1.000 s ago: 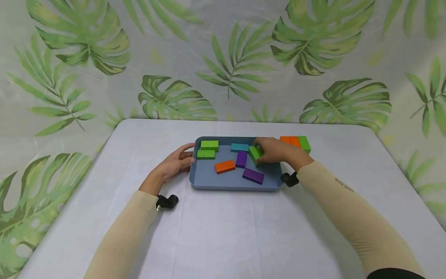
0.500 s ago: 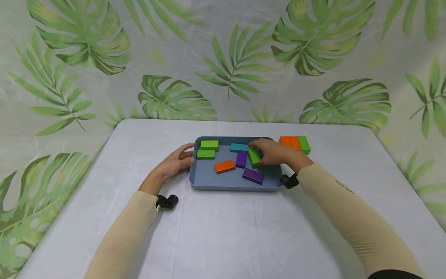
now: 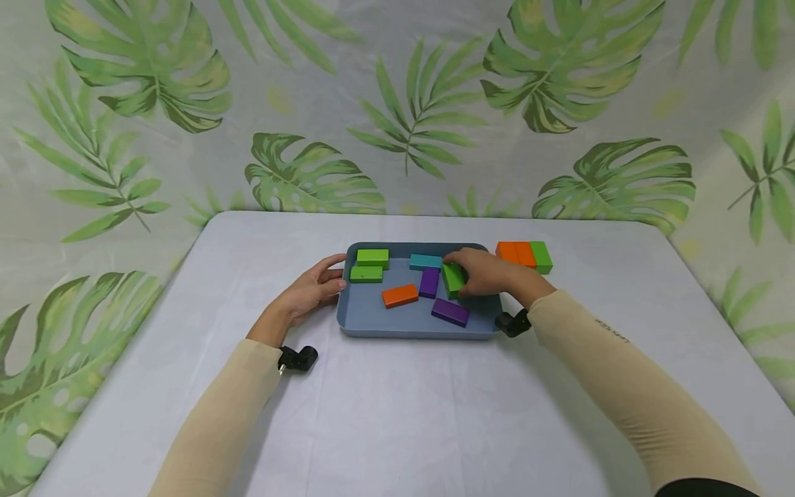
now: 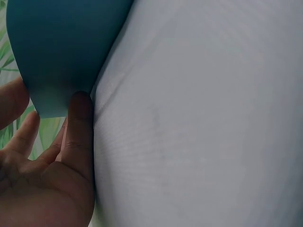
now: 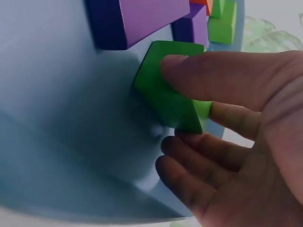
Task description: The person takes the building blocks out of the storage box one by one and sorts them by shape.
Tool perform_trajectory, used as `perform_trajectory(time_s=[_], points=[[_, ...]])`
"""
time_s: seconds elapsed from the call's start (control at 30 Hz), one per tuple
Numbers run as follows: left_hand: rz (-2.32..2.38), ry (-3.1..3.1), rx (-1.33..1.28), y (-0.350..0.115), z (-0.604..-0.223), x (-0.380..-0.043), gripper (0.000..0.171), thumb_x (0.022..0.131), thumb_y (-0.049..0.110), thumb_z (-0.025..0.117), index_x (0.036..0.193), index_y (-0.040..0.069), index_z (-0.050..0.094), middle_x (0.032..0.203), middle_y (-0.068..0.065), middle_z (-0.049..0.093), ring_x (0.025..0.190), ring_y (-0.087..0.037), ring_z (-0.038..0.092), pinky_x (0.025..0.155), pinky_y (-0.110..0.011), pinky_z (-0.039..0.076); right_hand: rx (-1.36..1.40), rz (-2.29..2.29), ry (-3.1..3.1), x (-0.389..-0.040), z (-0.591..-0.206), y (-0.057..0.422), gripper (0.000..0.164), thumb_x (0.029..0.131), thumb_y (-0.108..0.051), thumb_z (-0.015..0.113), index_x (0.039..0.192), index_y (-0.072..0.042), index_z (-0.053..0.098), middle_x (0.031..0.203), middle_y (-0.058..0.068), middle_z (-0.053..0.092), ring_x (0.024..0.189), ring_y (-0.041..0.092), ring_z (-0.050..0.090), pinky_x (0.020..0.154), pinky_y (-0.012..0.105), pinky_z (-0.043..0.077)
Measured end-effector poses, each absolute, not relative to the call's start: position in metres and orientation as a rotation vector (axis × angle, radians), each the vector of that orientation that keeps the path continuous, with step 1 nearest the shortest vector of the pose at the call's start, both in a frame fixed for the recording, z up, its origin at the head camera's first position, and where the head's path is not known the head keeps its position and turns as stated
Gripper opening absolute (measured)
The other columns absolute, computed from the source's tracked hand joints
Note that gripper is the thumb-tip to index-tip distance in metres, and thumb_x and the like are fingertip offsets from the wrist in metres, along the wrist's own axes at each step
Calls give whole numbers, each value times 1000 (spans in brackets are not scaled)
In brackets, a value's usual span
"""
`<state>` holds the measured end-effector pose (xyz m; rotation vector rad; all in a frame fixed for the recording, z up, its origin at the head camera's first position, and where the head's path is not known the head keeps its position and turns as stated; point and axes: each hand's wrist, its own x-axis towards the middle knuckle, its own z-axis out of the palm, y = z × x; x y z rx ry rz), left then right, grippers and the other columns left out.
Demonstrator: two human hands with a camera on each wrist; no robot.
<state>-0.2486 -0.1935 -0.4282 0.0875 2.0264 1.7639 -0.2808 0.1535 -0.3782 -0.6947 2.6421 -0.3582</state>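
Note:
My left hand (image 3: 311, 288) touches the left end of the blue-grey tray (image 3: 373, 324). In the left wrist view, the thumb (image 4: 80, 123) lies against the outside of the tray wall, the other fingers further along it. At the tray's right side my right hand (image 3: 487, 270) pinches a green block (image 3: 454, 281). The right wrist view shows the thumb on one face of that block (image 5: 165, 90) and fingers behind it; the block is at the tray floor. Close to it lie two purple blocks (image 3: 450, 313) and a teal block (image 3: 425, 262).
An orange block (image 3: 400, 296) lies mid-tray, and two green blocks (image 3: 372, 258) sit at its back left. Beyond the tray's back right corner, orange and green blocks (image 3: 517, 253) stand side by side on the white tabletop (image 3: 397, 414). A leaf-patterned cloth hangs behind.
The right hand has shifted slightly left with the green block, which now stands closer to the purple block. In the last half second almost nothing moved. The left hand stays put.

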Motion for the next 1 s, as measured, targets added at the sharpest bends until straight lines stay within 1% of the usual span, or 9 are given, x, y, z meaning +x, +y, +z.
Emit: perform_trajectory(time_s=[0.23,0.5,0.8,0.9,1.0], points=[[1767,2026,77,-193,-427,-248,66,103,9,51,160,24,19,163,-18,26,147,-36,35,121,-53,32,-710,-373,2661,-282,-381,160,66,85,-14,75,145,-4,48,140,21,52,117,33,51,109,52,45],[1773,2021,96,-193,-427,-248,67,103,9,51,160,23,19,163,-19,25,147,-37,35,121,-53,32,-684,-380,2657,-282,-383,162,69,86,-15,76,147,-5,45,144,21,48,120,33,49,111,53,44],[1772,2022,91,-194,-428,-249,66,103,9,51,160,23,19,163,-19,26,147,-37,35,121,-53,31,-711,-454,2711,-283,-381,167,67,84,-17,76,143,-2,49,139,19,53,113,32,51,103,51,49],[1768,2025,97,-194,-427,-249,67,103,9,51,160,23,18,163,-19,25,147,-37,35,121,-53,31,-704,-522,2710,-283,-378,169,69,84,-16,75,146,-2,46,141,20,51,116,34,51,105,52,48],[1770,2022,103,-194,-427,-248,67,103,9,51,160,22,18,163,-20,25,147,-37,34,121,-53,31,-697,-593,2706,-282,-376,170,70,85,-17,73,148,-5,44,145,20,47,118,35,49,106,53,47]])
